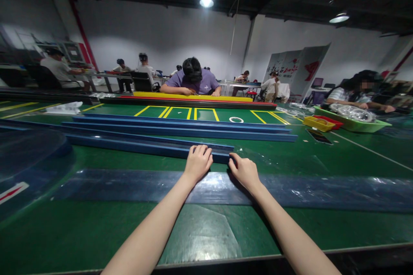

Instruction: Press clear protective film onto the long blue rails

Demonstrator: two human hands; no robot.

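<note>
A long blue profile strip [155, 146] lies across the green table, its right end in front of me. My left hand [197, 163] is closed over the strip a little short of that end, with the fingers bent over its top. My right hand [244, 172] has its fingers curled at the strip's end, thumb and forefinger against the tip. Beneath both wrists a flat clear plastic sleeve [226, 189] stretches from left to right. Thin transparent film [267, 157] lies beyond my right hand.
More blue strips [193, 129] lie behind, then yellow [193, 96] and dark ones. At left is a large clear plastic roll [29, 163]. A phone [318, 136], yellow tray [319, 123] and green basin [358, 125] stand right. Co-workers sit opposite and at right.
</note>
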